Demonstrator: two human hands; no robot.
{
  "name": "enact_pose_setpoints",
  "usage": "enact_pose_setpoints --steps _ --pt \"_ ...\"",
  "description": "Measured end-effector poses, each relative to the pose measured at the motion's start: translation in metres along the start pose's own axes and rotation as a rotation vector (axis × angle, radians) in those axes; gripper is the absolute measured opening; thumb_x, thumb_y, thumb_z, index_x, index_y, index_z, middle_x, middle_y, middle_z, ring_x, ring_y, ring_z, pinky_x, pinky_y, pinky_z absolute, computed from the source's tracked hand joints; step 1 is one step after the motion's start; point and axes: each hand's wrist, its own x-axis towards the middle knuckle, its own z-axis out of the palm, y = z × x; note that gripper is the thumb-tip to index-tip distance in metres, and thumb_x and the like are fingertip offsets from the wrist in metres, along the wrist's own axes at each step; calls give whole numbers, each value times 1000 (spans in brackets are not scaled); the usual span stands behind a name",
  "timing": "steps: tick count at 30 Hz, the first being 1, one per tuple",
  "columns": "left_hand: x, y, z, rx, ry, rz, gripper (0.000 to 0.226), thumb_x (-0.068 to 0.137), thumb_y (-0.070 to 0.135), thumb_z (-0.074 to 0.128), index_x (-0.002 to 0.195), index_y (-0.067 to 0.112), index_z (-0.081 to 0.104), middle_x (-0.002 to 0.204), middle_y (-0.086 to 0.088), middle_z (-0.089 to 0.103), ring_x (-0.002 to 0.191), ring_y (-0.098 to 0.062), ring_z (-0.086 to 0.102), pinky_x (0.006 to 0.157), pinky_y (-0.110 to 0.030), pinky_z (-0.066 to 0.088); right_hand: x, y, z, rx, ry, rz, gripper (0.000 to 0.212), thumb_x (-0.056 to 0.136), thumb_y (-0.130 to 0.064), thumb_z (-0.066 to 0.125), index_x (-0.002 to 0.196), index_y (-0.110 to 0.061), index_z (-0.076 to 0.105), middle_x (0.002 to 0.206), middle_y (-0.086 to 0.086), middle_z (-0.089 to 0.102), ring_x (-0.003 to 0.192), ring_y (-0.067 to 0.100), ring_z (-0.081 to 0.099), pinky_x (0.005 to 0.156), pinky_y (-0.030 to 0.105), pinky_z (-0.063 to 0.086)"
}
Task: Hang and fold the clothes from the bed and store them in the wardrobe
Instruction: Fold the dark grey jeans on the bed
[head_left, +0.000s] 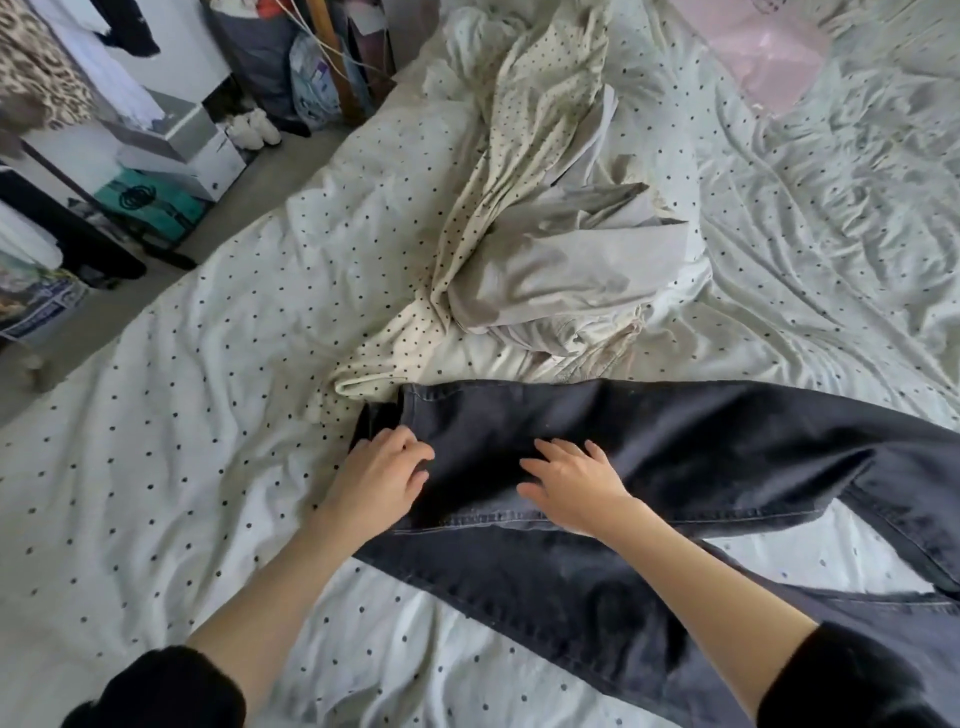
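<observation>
Jeans (649, 447) lie flat on the bed (182, 415); our left hand (382, 475) and right hand (574, 480) press them, fingers spread. Denim seems heavy, stiff; we would grip the waistband.

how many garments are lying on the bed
3: dark jeans under both hands near the front, a cream dotted piece in the middle, a grey one on it. More may hide in that pile.

- My left hand (382, 475) and right hand (571, 486) are bare, no rings or watch.
- Black sleeves (171, 686), pushed up past both my forearms, bunched and soft-looking.
</observation>
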Motion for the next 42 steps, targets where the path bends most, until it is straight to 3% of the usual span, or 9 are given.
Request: enact_pose_setpoints --steps 3,6,10,18,21,25,31,37,42 --pt "13 -13 1 -220 304 -241 30 87 22 64 112 7 59 111 -10 53 103 -26 53 83 -36 48 8 0 5 9 176 25 46 101 -39 33 144 -23 35 156 0 20 144 15 14 115 42 15" --pt "32 -20 1 -633 154 -568 37 82 33 70 99 2 61 97 -9 55 94 -26 54 78 -30 42 21 -1 -5 23 220 23 50 100 -38 34 147 -22 27 158 2 13 144 17 12 115 40 17" --pt "48 -21 5 -612 78 -688 54 78 45 70 106 0 62 112 -14 60 106 -31 55 89 -39 46 27 -6 -8 28 189 19 52 100 -36 36 148 -22 22 158 3 9 146 19 7 116 41 16" --pt "75 -17 -5 -327 -24 -579 50 84 41 65 127 19 54 137 -11 37 130 -33 28 107 -44 24 16 -2 9 49 190 49 54 100 -36 35 149 -25 17 159 1 3 146 18 3 116 41 13" --pt "81 -23 -18 -276 216 -456 32 91 31 59 118 13 59 113 -11 62 110 -32 52 92 -41 36 14 3 7 48 241 63 55 100 -39 35 150 -25 17 159 1 3 146 19 3 116 43 10" --pt "116 -31 -50 -368 523 -410 25 93 27 56 107 6 57 93 -15 67 84 -36 60 67 -33 34 17 -1 -2 35 471 10 55 95 -38 49 146 -21 34 156 8 19 145 29 16 113 54 12" --pt "161 -26 -46 -238 447 -447 22 96 24 51 111 7 54 113 -15 57 106 -34 51 85 -43 37 37 11 5 -49 302 60 60 99 -47 31 151 -31 4 159 0 -11 146 22 -12 113 55 -5" --pt "126 11 -18 -258 774 -299 37 86 10 55 123 11 49 128 -13 49 115 -33 44 88 -43 35 26 -1 32 72 380 101 58 96 -41 45 148 -24 27 158 5 12 146 28 6 112 60 4" --pt "73 29 55 22 309 55 49 94 31 49 141 20 42 150 -13 34 137 -36 33 105 -57 29 20 -2 39 -18 477 113 61 74 -39 77 129 -20 58 138 10 51 127 31 48 96 64 38"
